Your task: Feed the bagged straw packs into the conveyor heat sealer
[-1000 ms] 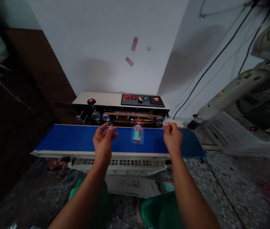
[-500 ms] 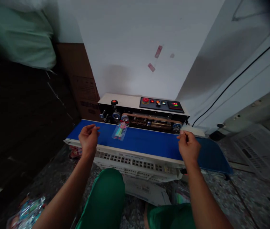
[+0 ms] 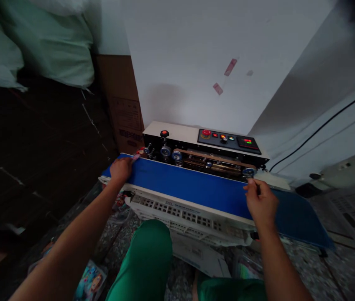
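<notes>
A band sealing machine (image 3: pixel 208 146) stands against the wall, with a blue conveyor belt (image 3: pixel 180 182) along its front. At the belt's left end my left hand (image 3: pixel 121 169) is closed on a small clear plastic packet (image 3: pixel 137 156), whose pinkish-red top shows past the fingertips beside the rollers. My right hand (image 3: pixel 261 201) hovers over the belt's right end, near the last roller wheel (image 3: pixel 249 172). Its thumb and forefinger are pinched together; whether anything thin is between them cannot be made out.
Under the belt sits a white plastic crate (image 3: pixel 180 215). A blue tray (image 3: pixel 302 215) extends at the right. On the floor at left lie shiny packets (image 3: pixel 91 280). A cardboard box (image 3: pixel 123 100) and pale green sacks (image 3: pixel 52 46) stand at the left. A black cable (image 3: pixel 318 123) crosses the right wall.
The packet lying on the belt is now at its far left end, in my left hand. My right hand keeps its pinch near the right end. The view has swung slightly left.
</notes>
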The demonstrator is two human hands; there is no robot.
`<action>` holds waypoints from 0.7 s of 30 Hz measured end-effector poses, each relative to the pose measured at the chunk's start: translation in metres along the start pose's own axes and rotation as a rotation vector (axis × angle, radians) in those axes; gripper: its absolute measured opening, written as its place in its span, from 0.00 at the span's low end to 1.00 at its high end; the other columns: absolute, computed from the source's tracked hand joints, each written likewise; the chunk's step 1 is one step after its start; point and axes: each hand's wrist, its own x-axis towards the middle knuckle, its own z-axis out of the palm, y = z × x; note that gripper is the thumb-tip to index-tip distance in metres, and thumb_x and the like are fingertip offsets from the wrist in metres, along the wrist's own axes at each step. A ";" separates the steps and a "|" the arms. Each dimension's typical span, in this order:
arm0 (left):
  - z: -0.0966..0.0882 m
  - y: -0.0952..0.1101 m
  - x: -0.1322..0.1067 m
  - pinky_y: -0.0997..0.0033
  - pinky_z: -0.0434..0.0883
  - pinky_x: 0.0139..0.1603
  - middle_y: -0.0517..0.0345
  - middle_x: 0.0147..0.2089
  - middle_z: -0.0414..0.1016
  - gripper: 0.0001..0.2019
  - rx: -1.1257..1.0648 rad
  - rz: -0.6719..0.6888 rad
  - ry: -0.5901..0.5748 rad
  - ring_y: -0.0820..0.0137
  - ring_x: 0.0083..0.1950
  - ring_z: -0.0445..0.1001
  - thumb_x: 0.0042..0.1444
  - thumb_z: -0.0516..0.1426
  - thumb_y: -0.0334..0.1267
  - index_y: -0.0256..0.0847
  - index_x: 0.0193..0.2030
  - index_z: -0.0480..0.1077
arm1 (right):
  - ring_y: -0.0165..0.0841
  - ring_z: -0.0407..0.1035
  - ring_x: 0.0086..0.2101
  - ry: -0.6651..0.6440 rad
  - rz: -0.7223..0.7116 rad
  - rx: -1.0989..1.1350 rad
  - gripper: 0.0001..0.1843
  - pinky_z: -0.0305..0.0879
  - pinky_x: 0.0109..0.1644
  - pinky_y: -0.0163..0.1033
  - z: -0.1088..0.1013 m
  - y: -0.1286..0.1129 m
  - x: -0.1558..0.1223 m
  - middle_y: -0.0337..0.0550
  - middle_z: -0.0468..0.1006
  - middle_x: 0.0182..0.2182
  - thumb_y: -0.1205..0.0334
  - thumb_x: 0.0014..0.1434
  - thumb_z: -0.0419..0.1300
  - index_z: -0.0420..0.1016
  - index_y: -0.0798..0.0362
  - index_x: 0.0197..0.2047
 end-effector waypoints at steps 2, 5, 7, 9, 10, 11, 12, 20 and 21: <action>-0.009 -0.013 0.004 0.56 0.64 0.42 0.36 0.37 0.76 0.15 0.034 -0.054 -0.004 0.48 0.44 0.73 0.55 0.50 0.40 0.35 0.41 0.75 | 0.35 0.70 0.26 -0.015 -0.001 0.007 0.24 0.61 0.33 0.37 0.001 0.000 -0.001 0.45 0.78 0.28 0.42 0.59 0.49 0.74 0.54 0.40; -0.028 -0.026 -0.004 0.58 0.65 0.38 0.39 0.32 0.76 0.16 0.054 -0.083 -0.026 0.49 0.39 0.74 0.56 0.50 0.41 0.35 0.40 0.74 | 0.34 0.70 0.27 -0.047 -0.015 0.044 0.23 0.61 0.33 0.37 0.004 -0.010 -0.006 0.44 0.78 0.29 0.43 0.59 0.50 0.74 0.53 0.41; -0.045 -0.023 -0.016 0.65 0.65 0.34 0.47 0.30 0.75 0.15 -0.100 -0.036 -0.120 0.56 0.35 0.74 0.55 0.51 0.45 0.37 0.37 0.74 | 0.34 0.70 0.26 -0.127 -0.024 0.130 0.22 0.62 0.33 0.38 0.007 -0.027 -0.014 0.44 0.78 0.29 0.44 0.59 0.51 0.73 0.52 0.41; -0.065 -0.008 -0.029 0.71 0.65 0.31 0.53 0.28 0.74 0.17 -0.471 0.083 -0.356 0.63 0.31 0.72 0.54 0.53 0.50 0.38 0.33 0.73 | 0.33 0.70 0.28 -0.307 -0.033 0.285 0.21 0.64 0.33 0.38 0.010 -0.049 -0.025 0.44 0.78 0.31 0.44 0.59 0.52 0.73 0.52 0.42; -0.075 0.003 -0.035 0.72 0.65 0.31 0.54 0.28 0.74 0.17 -0.612 0.157 -0.519 0.65 0.31 0.71 0.52 0.55 0.51 0.38 0.32 0.73 | 0.33 0.71 0.31 -0.442 -0.047 0.388 0.21 0.66 0.35 0.38 0.012 -0.061 -0.031 0.45 0.78 0.34 0.45 0.58 0.53 0.72 0.52 0.45; -0.085 0.017 -0.041 0.73 0.66 0.33 0.56 0.30 0.75 0.16 -0.701 0.218 -0.671 0.67 0.31 0.70 0.51 0.57 0.51 0.39 0.33 0.74 | 0.34 0.72 0.36 -0.563 -0.068 0.480 0.22 0.67 0.39 0.39 0.013 -0.072 -0.037 0.47 0.77 0.40 0.46 0.57 0.56 0.70 0.51 0.49; -0.095 0.031 -0.046 0.74 0.66 0.33 0.57 0.31 0.75 0.14 -0.746 0.260 -0.797 0.68 0.31 0.70 0.50 0.58 0.50 0.39 0.34 0.74 | 0.36 0.71 0.42 -0.667 -0.087 0.559 0.25 0.67 0.43 0.40 0.015 -0.083 -0.042 0.48 0.75 0.46 0.47 0.56 0.59 0.67 0.50 0.54; -0.127 0.105 -0.062 0.76 0.64 0.25 0.58 0.26 0.74 0.11 -0.805 0.296 -1.148 0.71 0.26 0.69 0.48 0.62 0.45 0.39 0.32 0.77 | 0.31 0.72 0.31 -1.067 0.152 1.027 0.14 0.66 0.31 0.35 0.020 -0.111 -0.058 0.41 0.78 0.32 0.52 0.50 0.65 0.75 0.53 0.36; -0.124 0.106 -0.066 0.75 0.66 0.26 0.56 0.28 0.76 0.12 -0.886 0.233 -1.103 0.70 0.27 0.71 0.48 0.62 0.46 0.39 0.35 0.77 | 0.30 0.72 0.28 -1.026 0.196 1.042 0.14 0.65 0.28 0.34 0.020 -0.110 -0.058 0.40 0.78 0.28 0.52 0.49 0.66 0.74 0.54 0.31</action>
